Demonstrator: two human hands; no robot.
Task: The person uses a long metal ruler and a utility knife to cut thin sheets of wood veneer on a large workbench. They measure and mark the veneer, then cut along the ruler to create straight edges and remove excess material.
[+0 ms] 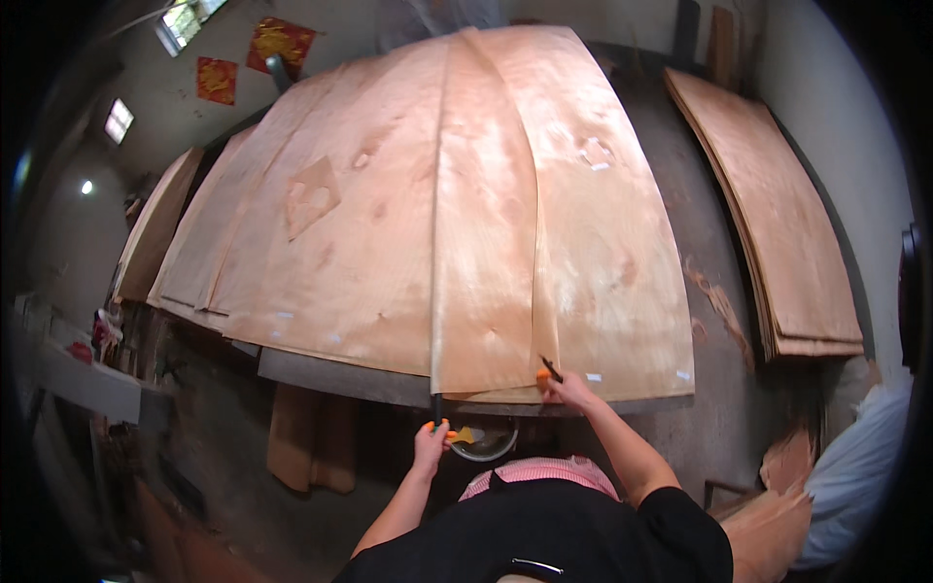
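Observation:
A wide stack of thin wood veneer sheets (389, 243) covers the table in front of me. At the near edge, my right hand (567, 389) is closed on a dark, slim tool (551, 367), with something orange at its fingers; the tool lies over the veneer's edge. Just below the table edge, my left hand (431, 451) is closed around a small yellow-orange tool (464, 435) with a flat end, its exact kind unclear. A narrow veneer strip (486, 233) with raised long edges runs away from me between the two hands.
A metal bowl (501, 449) sits under the table edge beside my left hand. Another veneer stack (777, 214) stands to the right, and more sheets (155, 228) at the far left. Veneer scraps (719, 306) lie on the floor at right. Small pale tape pieces dot the sheets.

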